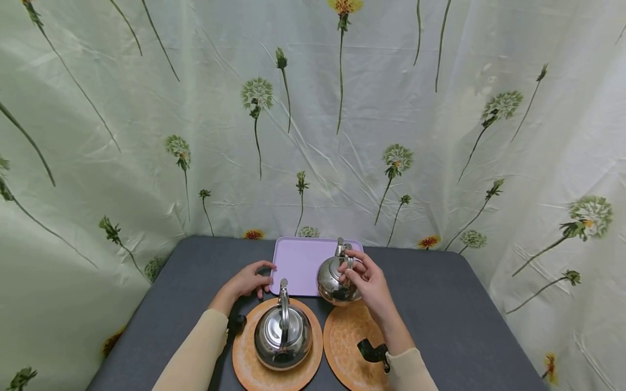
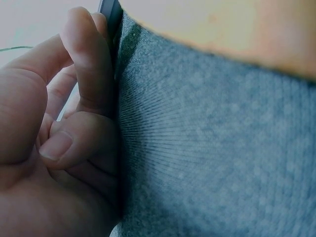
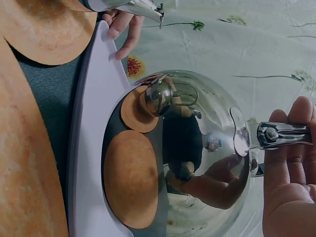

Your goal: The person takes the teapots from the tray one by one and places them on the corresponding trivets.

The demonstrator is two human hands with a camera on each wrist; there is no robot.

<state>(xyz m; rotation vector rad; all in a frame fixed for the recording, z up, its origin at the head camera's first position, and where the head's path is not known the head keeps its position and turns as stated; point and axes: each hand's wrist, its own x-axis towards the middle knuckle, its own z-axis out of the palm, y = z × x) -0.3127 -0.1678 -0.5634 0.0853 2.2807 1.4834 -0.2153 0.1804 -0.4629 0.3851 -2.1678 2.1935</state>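
Observation:
My right hand [image 1: 369, 277] grips the handle of a shiny steel kettle [image 1: 332, 279] with fingers and thumb. That kettle stands over the front right part of a lilac tray [image 1: 295, 266]; whether its base touches the tray I cannot tell. In the right wrist view, the kettle's mirrored side [image 3: 197, 133] fills the middle, beside the tray's edge [image 3: 84, 138]. At the tray's left edge my left hand [image 1: 249, 279] touches the rim with loosely bent fingers. A second steel kettle [image 1: 282, 336] sits upright on the left round orange mat [image 1: 244, 353], handle raised.
Another round orange mat [image 1: 342, 342] lies at the right, partly under my right forearm. A dark grey cloth [image 1: 430, 304] covers the table. Behind and at both sides hangs a pale curtain [image 1: 313, 152] printed with dandelions.

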